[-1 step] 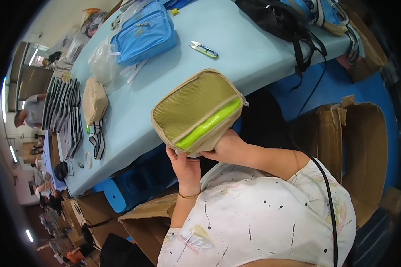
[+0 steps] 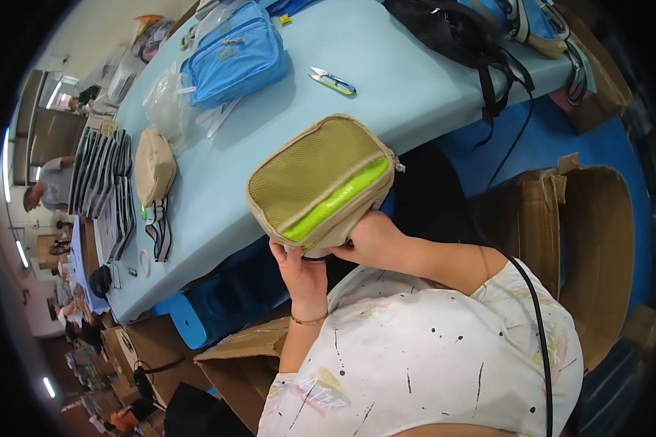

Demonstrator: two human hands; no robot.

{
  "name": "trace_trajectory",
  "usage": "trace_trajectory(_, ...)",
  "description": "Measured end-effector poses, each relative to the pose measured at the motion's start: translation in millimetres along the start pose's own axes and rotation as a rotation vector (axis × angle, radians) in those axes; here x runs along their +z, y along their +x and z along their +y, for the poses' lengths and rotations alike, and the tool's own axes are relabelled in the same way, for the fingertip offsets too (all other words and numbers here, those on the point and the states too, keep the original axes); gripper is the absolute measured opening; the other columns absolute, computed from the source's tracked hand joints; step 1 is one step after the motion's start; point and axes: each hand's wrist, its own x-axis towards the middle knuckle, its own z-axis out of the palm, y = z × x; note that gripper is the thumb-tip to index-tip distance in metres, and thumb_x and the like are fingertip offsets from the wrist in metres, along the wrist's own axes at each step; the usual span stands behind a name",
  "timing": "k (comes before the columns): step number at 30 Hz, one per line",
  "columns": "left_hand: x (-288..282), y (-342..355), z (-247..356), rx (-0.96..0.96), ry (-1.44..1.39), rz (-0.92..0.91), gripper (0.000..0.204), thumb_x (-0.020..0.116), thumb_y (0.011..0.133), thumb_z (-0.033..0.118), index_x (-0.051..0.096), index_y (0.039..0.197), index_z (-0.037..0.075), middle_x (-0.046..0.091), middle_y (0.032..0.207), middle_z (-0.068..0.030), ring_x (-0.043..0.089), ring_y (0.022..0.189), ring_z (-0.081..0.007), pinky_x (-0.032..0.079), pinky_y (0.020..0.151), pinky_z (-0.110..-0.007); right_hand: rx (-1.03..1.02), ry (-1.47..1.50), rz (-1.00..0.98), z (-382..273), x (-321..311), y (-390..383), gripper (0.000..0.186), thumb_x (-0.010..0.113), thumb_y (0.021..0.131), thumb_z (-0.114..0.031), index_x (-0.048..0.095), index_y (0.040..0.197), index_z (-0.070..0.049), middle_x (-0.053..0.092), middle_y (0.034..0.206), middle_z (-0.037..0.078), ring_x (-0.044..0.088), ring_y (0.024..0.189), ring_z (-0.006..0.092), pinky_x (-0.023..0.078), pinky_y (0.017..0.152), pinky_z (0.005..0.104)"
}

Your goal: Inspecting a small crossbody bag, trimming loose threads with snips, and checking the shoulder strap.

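Both hands hold a beige zip pouch (image 2: pixel 310 175) up in front of me, past the table's near edge. Olive-looking mesh fills most of its front, with a bright green strip below it and a zip pull at the right corner. My left hand (image 2: pixel 301 273) grips the lower left edge, thumb and fingers closed on the fabric. From the right, my right hand (image 2: pixel 372 240) holds the bottom of the pouch; its fingertips are partly hidden under it. On the table beyond lie small thread snips (image 2: pixel 333 81) with a green and blue handle.
The pale blue table (image 2: pixel 219 167) carries a blue bag (image 2: pixel 237 58), a beige pouch (image 2: pixel 154 167), stacked dark-edged pieces (image 2: pixel 102 175) and a black bag (image 2: pixel 448 40) with hanging straps. An open cardboard box (image 2: pixel 594 255) stands at right, a blue stool (image 2: pixel 189 320) below left. A cable (image 2: pixel 539 328) runs down my right side.
The pouch has tilted slightly in my hands, so its green strip looks narrower. Both hands keep their hold almost in place.
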Motion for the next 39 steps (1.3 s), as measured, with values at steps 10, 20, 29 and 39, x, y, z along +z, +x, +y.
trace_trajectory(10, -13, 20, 21, -0.074, -0.129, 0.128, 0.018, 0.052, 0.095, 0.015, 0.051, 0.113, 0.014, 0.059, 0.117, -0.0052, 0.056, 0.112, -0.0204, 0.047, 0.096, -0.041, -0.281, -0.137, 0.38, 19, -26, -7, 0.015, 0.075, 0.072, -0.009, 0.063, 0.081, -0.008, 0.06, 0.076, 0.006, 0.061, 0.063, 0.0241, 0.05, 0.053, 0.0324)
trace_trajectory(20, -40, 47, 53, 0.058, 0.121, 0.156, 0.008, 0.05, 0.094, 0.006, 0.049, 0.099, 0.013, 0.06, 0.104, -0.0047, 0.058, 0.102, -0.0181, 0.048, 0.09, -0.035, -0.13, 0.07, 0.348, 13, -41, -3, 0.013, 0.071, 0.078, -0.009, 0.062, 0.086, -0.004, 0.059, 0.076, 0.008, 0.061, 0.063, 0.021, 0.05, 0.056, 0.0297)
trace_trajectory(29, 36, 15, 39, 1.279, 1.766, -0.36, 0.036, 0.067, 0.076, 0.004, 0.055, 0.11, 0.007, 0.056, 0.113, -0.009, 0.054, 0.102, -0.029, 0.04, 0.09, -0.042, -0.188, 0.33, 0.314, -22, -42, 22, 0.012, 0.07, 0.081, -0.009, 0.063, 0.086, -0.002, 0.061, 0.076, 0.006, 0.057, 0.061, 0.0115, 0.047, 0.055, 0.0237)
trace_trajectory(39, 13, 80, 81, 1.066, 1.772, -0.362, 0.035, 0.059, 0.064, -0.009, 0.057, 0.097, 0.003, 0.06, 0.1, -0.014, 0.055, 0.095, -0.0347, 0.044, 0.086, -0.043, 0.149, 0.351, 0.359, 30, -70, -7, 0.01, 0.067, 0.084, -0.007, 0.061, 0.084, 0.001, 0.061, 0.078, 0.006, 0.06, 0.068, 0.0096, 0.05, 0.062, 0.0228)
